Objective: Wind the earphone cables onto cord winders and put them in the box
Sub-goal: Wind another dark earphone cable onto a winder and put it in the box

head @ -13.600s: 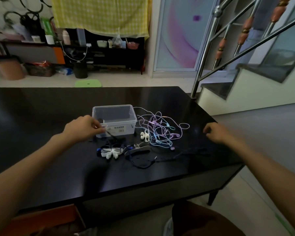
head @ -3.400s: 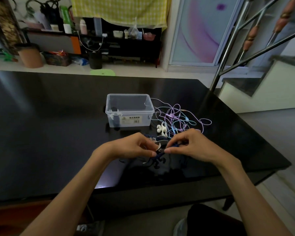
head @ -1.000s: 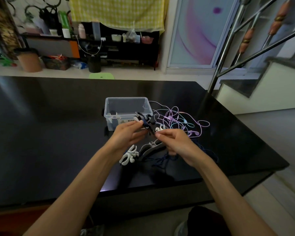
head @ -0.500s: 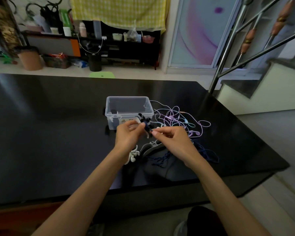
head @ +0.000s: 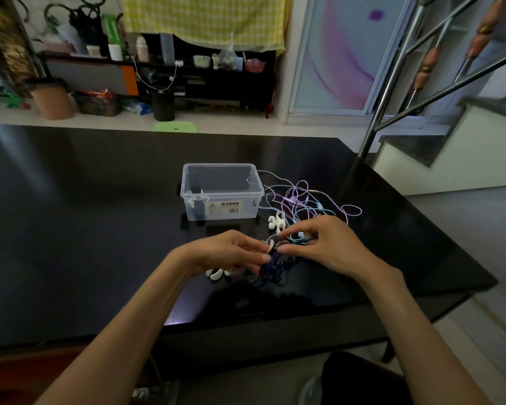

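- Hands meet low over the dark glossy surface (head: 70,214), fingertips nearly touching, just in front of the clear plastic box (head: 221,190).
- Left hand (head: 227,252) has its fingers curled inward and pinches the top of a dark blue earphone cable (head: 273,268); whether a winder sits inside that pinch cannot be told.
- Right hand (head: 327,247) pinches the same dark bundle from the other side, thumb and forefinger closed on it, remaining fingers loosely bent.
- Dark blue cable hangs in a loose tangle below both pinches and reaches the surface.
- White cord winder (head: 218,273) lies on the surface under the left hand, partly hidden by it.
- Another white cord winder (head: 276,222) lies right of the box, at the edge of the pastel cables.
- Pink, lilac and light blue earphone cables (head: 307,200) lie in a loose heap right of the box, behind the right hand.
- Box stands upright, lid off, with a label on its near wall and a dark item in its left corner.
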